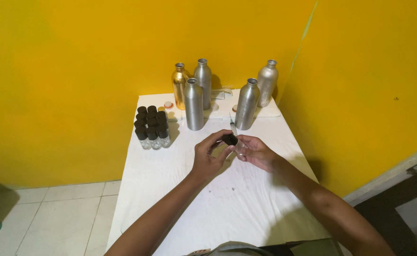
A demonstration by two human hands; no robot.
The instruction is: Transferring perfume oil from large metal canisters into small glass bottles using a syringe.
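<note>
Left hand [208, 159] pinches a black cap [229, 139]; right hand [258, 152] grips a small vial [239, 149], mostly hidden.

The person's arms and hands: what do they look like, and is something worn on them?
Both forearms are bare up to the bottom edge of the picture; no sleeves show. The left hand and the right hand wear no gloves. No watch, bracelet or ring can be seen on the wrists or the fingers, though the fingers are too small to be sure about rings.
</note>
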